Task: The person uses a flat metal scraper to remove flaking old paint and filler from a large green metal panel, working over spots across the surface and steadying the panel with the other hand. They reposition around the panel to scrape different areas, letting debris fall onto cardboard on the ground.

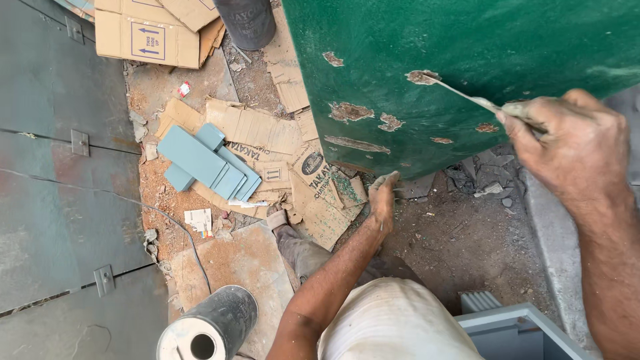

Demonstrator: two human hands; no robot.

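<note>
The green panel (480, 60), upright at far right, is best steadied at its lower edge by the left hand (383, 193), fingers flat and empty, while the putty knife (467, 97), gripped in the right hand (573, 143), is kept shallow over the chipped patches (350, 112).

Daylight falls on a dusty, reddish dirt floor (460, 240) littered with flattened cardboard (257, 127) and small rubble. Grey-green metal sheets (60, 167) with small hinges cover the ground at the left, beside a stack of pale blue-grey tiles (200, 159). A dark cylinder (212, 327) lies near the bottom, a cardboard box (143, 37) at the top.
</note>
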